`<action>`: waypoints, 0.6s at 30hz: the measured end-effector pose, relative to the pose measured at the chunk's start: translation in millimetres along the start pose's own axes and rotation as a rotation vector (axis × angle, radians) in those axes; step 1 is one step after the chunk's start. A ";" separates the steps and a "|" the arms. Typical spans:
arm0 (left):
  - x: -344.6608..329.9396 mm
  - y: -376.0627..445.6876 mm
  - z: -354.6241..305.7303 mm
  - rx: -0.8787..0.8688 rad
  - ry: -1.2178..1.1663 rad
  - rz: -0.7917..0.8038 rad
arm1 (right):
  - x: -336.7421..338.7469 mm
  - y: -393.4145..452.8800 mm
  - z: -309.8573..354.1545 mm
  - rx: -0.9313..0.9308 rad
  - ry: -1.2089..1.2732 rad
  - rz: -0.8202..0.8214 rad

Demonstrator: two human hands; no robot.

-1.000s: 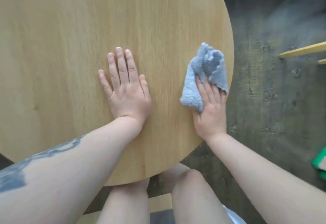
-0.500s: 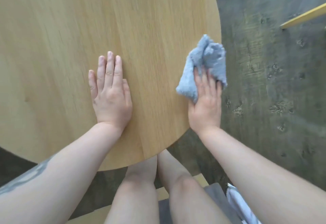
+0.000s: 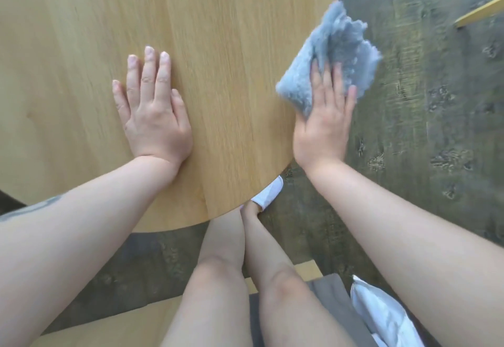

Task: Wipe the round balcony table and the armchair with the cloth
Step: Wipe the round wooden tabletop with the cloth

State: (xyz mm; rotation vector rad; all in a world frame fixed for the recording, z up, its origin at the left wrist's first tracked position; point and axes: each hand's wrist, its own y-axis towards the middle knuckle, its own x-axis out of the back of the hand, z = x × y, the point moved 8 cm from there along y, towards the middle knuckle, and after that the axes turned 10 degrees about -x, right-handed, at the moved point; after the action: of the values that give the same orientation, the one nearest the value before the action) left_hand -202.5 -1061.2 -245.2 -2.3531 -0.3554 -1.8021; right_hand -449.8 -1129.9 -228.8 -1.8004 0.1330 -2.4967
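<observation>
The round light-wood table (image 3: 231, 46) fills the upper left of the view. My left hand (image 3: 152, 109) lies flat on its top, palm down, fingers apart, holding nothing. My right hand (image 3: 324, 120) presses a fluffy grey-blue cloth (image 3: 338, 54) against the table's right rim; part of the cloth hangs past the edge over the floor. The cloth is blurred. The armchair seat (image 3: 335, 300) with its grey cushion shows under my legs at the bottom.
Dark weathered floor (image 3: 422, 128) lies to the right and below the table. A yellow wooden slat (image 3: 480, 13) sits at the upper right. A white shoe (image 3: 268, 191) shows beneath the table edge. White fabric (image 3: 381, 316) lies on the seat at the lower right.
My right hand has slid the cloth rightward along the rim, so it now overhangs the table edge. The view has drawn back toward me. My left hand stays flat on the top.
</observation>
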 end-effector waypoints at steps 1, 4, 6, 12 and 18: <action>-0.7 0.4 1.1 0.008 0.003 0.001 | -1.6 -3.4 19.8 0.014 0.052 -0.016; -1.7 2.3 6.7 0.024 -0.007 0.014 | -34.8 -69.6 94.6 0.390 0.139 0.174; -1.6 2.0 5.4 -0.011 -0.018 0.038 | -46.2 -103.4 87.0 0.538 0.046 0.249; -1.3 -1.0 0.0 -0.013 0.020 0.009 | -2.5 -27.7 -18.2 0.106 -0.031 0.043; -2.5 3.0 4.6 -0.011 0.053 -0.008 | -44.9 -140.9 83.0 0.628 0.091 0.298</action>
State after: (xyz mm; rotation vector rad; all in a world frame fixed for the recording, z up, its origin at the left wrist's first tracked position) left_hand -198.0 -1063.1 -248.8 -2.3093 -0.3501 -1.8704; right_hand -356.7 -988.2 -230.3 -1.3028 -0.3205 -2.0864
